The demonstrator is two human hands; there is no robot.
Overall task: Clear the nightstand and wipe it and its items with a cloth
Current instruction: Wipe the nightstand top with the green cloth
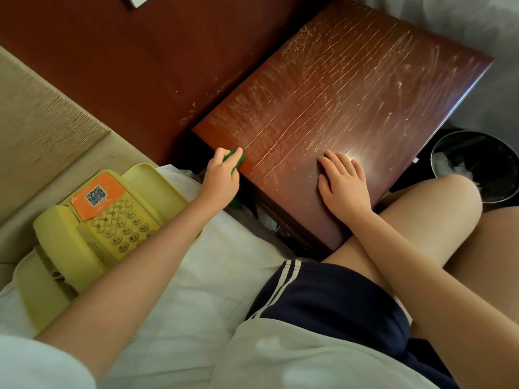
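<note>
The dark red wooden nightstand fills the upper right, its bare top streaked with scratches and pale smears. My left hand grips a green cloth at the top's near left edge. My right hand lies flat on the top near its front edge, fingers spread and straight. A pale yellow telephone with an orange label sits off the nightstand on the white bedding at the left.
A black waste bin lined with a bag stands right of the nightstand. White bedding lies under my left arm, and a beige padded headboard rises at the left. My bare knees are against the nightstand's front.
</note>
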